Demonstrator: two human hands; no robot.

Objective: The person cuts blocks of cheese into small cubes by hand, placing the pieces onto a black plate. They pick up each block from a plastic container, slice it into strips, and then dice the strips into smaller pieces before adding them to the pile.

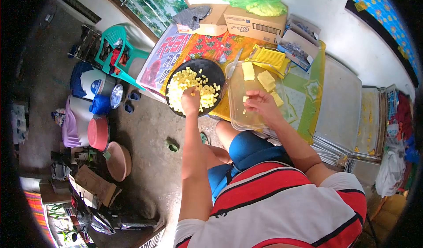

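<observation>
A black round plate [217, 74] holds a heap of small yellow cubes [190, 87]. My left hand [191, 101] rests over the plate's near edge, fingers curled on some cubes. Beside it lies a clear plastic tray [238, 118] with several larger yellow slabs [266, 79] and a few loose bits. My right hand [261, 103] is inside the tray, fingers pinched around small yellow pieces. A knife [231, 69] lies between plate and tray.
A yellow slicer [269, 57] lies behind the tray on a patterned cloth [211, 45]. Cardboard boxes [253, 22] and a green bag [259, 1] stand at the back. Metal trays [339, 111] are stacked at right. Buckets and basins [98, 131] and a green chair [115, 41] sit on the floor at left.
</observation>
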